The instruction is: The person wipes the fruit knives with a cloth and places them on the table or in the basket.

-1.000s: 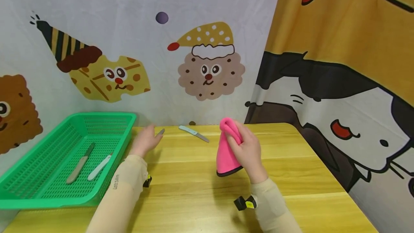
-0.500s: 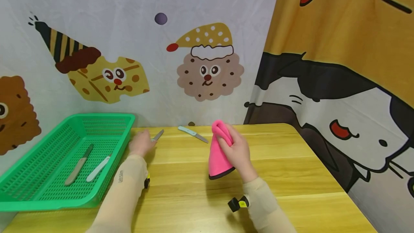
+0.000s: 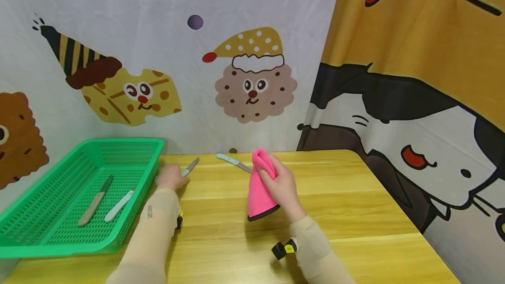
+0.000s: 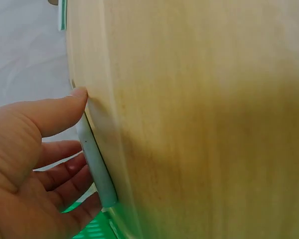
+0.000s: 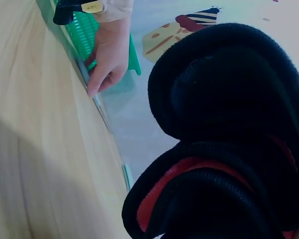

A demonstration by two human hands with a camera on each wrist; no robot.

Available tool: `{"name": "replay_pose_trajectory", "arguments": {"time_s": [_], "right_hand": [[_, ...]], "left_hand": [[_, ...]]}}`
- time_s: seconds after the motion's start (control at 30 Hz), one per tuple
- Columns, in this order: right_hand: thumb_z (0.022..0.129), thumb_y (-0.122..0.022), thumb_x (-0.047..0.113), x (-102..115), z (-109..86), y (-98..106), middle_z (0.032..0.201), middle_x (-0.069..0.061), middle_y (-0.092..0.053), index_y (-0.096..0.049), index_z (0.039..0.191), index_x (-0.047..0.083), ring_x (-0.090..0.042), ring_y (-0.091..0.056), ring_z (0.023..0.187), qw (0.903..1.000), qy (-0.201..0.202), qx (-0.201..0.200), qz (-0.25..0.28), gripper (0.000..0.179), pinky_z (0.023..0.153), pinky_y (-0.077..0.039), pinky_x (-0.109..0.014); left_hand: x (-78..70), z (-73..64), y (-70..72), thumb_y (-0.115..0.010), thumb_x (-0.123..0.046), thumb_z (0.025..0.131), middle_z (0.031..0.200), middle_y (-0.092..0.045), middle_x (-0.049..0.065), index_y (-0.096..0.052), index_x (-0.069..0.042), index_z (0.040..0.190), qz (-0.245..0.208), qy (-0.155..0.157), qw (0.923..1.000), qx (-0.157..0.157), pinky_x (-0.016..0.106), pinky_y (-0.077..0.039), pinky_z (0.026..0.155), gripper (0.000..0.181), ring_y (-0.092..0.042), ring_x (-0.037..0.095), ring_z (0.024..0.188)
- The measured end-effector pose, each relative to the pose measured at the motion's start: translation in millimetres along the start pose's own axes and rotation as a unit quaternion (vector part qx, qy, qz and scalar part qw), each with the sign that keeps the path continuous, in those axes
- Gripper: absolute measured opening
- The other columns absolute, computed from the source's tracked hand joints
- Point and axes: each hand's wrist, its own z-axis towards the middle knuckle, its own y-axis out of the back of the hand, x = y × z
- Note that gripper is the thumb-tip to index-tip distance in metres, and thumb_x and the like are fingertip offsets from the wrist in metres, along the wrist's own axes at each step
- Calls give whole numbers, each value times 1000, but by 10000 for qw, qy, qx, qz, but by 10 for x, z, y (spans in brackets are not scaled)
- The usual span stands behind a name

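In the head view, my left hand (image 3: 170, 178) reaches down over a small knife (image 3: 190, 167) with a pale blue handle, lying at the table's far edge beside the basket. The left wrist view shows the fingertips along the far side of the knife's handle (image 4: 96, 167). The thumb (image 4: 65, 112) is spread from the fingers near the handle's upper end in that view. My right hand (image 3: 282, 183) grips a folded pink cloth (image 3: 260, 189) with black edging above the table. The right wrist view shows black folds of the cloth (image 5: 224, 89), hiding the gripping fingers.
A green plastic basket (image 3: 114, 245) stands at the left. In it lie a knife with a beige handle (image 3: 90, 211) and one with a white handle (image 3: 118, 207). Another pale blue-handled knife (image 3: 232, 161) lies by the back edge. A printed curtain (image 3: 189, 78) hangs behind the table (image 3: 347, 214).
My left hand has drawn back left and down from the blade side to the knife's handle. My right hand has moved left with the pink cloth, which now overlaps the other knife's blade tip.
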Motion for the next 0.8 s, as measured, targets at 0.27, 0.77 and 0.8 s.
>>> {"name": "replay_pose_trajectory", "arguments": {"time_s": [0.27,0.77,0.8], "right_hand": [[92,-72,24,-22,-40,-105,107,-5,-70,-64,133,21,-18,-57,78,9991,-285,295,-135,42,69,-49,-35],[92,-72,26,-36,-69,-123,104,-5,-70,-64,131,22,-17,-55,75,9981,-337,454,-239,40,66,-48,-34],[92,-72,27,-42,-70,-121,105,-5,-70,-64,131,22,-17,-56,75,9981,-331,456,-252,40,66,-48,-34]], "left_hand": [[14,55,-53,-71,-18,88,84,-60,17,-62,1,87,11,102,9999,113,51,-52,69,21,-58,34,78],[-146,-12,-4,-57,-3,87,93,-64,23,-65,5,88,261,-58,9987,423,54,-53,76,11,-62,37,85],[-159,-20,1,-57,-2,87,92,-64,22,-65,5,86,230,-128,9988,403,53,-53,75,10,-62,36,83]]}}
